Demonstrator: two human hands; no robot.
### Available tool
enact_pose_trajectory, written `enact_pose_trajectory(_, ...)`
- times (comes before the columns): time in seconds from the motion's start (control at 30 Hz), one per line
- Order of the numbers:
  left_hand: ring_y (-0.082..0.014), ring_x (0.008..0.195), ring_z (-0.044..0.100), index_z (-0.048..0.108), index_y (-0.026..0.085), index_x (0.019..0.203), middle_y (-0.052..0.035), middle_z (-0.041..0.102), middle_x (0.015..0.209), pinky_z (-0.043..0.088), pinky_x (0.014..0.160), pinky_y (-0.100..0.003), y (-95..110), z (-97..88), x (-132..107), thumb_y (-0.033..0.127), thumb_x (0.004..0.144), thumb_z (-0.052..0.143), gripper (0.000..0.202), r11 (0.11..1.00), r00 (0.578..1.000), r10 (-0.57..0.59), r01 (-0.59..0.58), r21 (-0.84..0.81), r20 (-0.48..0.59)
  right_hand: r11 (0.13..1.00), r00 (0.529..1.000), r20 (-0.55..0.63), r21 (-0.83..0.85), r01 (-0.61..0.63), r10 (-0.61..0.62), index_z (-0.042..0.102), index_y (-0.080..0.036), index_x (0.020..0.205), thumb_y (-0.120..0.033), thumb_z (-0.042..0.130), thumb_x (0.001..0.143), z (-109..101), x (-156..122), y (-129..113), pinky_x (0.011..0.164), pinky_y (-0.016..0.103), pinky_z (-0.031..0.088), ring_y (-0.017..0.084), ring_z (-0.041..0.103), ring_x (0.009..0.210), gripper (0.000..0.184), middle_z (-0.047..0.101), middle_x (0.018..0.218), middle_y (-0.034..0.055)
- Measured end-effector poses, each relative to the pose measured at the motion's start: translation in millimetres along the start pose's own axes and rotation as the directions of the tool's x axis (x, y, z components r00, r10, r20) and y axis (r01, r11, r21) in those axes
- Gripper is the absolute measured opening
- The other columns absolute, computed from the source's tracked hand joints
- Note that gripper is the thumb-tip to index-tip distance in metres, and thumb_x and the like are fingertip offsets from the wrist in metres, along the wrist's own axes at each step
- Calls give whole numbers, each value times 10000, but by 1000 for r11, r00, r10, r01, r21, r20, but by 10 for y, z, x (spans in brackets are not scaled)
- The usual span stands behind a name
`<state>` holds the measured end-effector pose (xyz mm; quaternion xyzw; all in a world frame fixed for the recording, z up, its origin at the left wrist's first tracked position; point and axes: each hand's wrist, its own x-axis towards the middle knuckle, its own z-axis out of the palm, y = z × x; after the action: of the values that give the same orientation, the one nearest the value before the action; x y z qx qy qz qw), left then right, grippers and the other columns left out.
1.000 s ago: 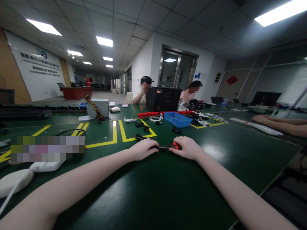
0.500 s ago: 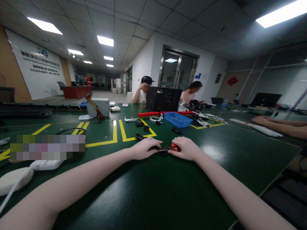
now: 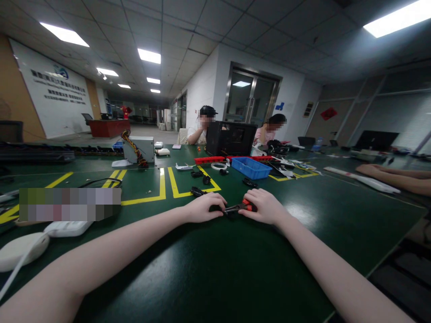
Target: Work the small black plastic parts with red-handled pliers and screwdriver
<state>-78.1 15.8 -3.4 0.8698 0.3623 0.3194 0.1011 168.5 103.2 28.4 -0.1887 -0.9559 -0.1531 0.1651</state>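
My right hand [image 3: 264, 205] is closed around red-handled pliers [image 3: 243, 207], whose narrow jaws point left. My left hand [image 3: 206, 207] has thumb and fingers pinched at the tip of those jaws; what they hold is too small and dark to make out. Below the jaws a small dark piece [image 3: 230, 215] shows, partly hidden. Just past my left hand lies a black connector-like part [image 3: 198, 191], with more small black parts [image 3: 206, 179] behind it. Another black piece [image 3: 249, 183] rests beyond my right hand.
A blue bin [image 3: 251, 168] stands ahead, near a black computer case [image 3: 230, 139]. A power supply [image 3: 138, 150] with bundled wires is at back left. White power strips [image 3: 69, 228] lie left. Two people sit opposite; another person's forearms [image 3: 393, 175] rest at right.
The view has shifted slightly. Both hands keep their hold around the pliers' tip with little movement. Across the table, the seated person's hand has lowered a little.
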Motion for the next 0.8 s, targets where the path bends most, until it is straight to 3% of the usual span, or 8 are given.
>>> enact_pose_trajectory(0.27, -199, 1029, 590, 659, 169, 923, -84, 622, 1098, 454, 943, -353, -37, 1, 5, 200, 842, 638, 88, 999, 1000, -4, 5, -52, 24, 1000, 999, -29, -6, 27, -27, 563, -189, 787, -565, 478, 859, 15, 8, -12, 675, 312, 332, 191, 521, 732, 392, 587, 791, 68)
enact_pose_trajectory(0.8, -190, 1006, 604, 682, 164, 920, -83, 629, 1070, 464, 930, -340, -51, -1, 16, 211, 833, 656, 103, 994, 1000, -16, 19, -103, 24, 998, 998, 57, 68, -12, 9, 524, -197, 714, -556, 477, 864, 62, 7, 2, 639, 284, 331, 167, 510, 691, 391, 570, 744, 43)
